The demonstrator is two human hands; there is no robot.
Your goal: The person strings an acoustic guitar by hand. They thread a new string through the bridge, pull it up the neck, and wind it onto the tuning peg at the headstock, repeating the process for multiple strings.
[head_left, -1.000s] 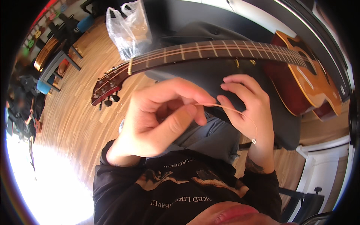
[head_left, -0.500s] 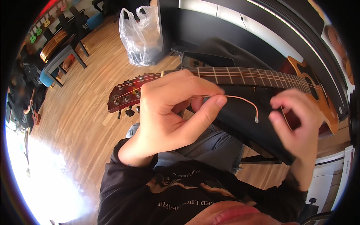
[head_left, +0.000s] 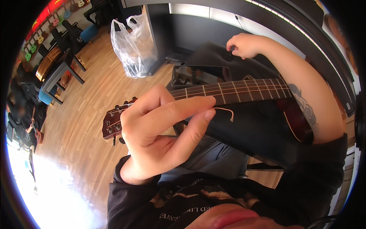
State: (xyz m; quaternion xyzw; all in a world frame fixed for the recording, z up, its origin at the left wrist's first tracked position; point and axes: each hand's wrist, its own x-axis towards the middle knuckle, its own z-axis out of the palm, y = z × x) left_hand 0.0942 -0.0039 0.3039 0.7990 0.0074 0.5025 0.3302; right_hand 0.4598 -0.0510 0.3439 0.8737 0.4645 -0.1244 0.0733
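Observation:
My left hand (head_left: 164, 131) pinches a copper-coloured guitar string (head_left: 225, 109) between thumb and forefinger. Its short bent end, tipped with a small ball, sticks out past the fingertips. Across my lap lies an acoustic guitar (head_left: 244, 89), its dark red headstock (head_left: 111, 122) at the left and partly behind my left hand. Several strings run along the fretboard; my right arm hides most of the body. Reaching over the guitar, my right hand (head_left: 248, 45) has its fingers closed at a small dark thing (head_left: 231, 50) above a black padded seat (head_left: 207, 49), too small to name.
A clear plastic bag (head_left: 133, 49) stands on the wooden floor beyond the headstock. An open dark case (head_left: 198, 74) sits behind the neck. A keyboard (head_left: 282, 19) runs along the far right. At the left are a bench (head_left: 63, 72) and a seated person (head_left: 23, 110).
My right hand has gone from near the guitar body out to the black seat and closed there. My left hand has shifted slightly left and down, still pinching the string.

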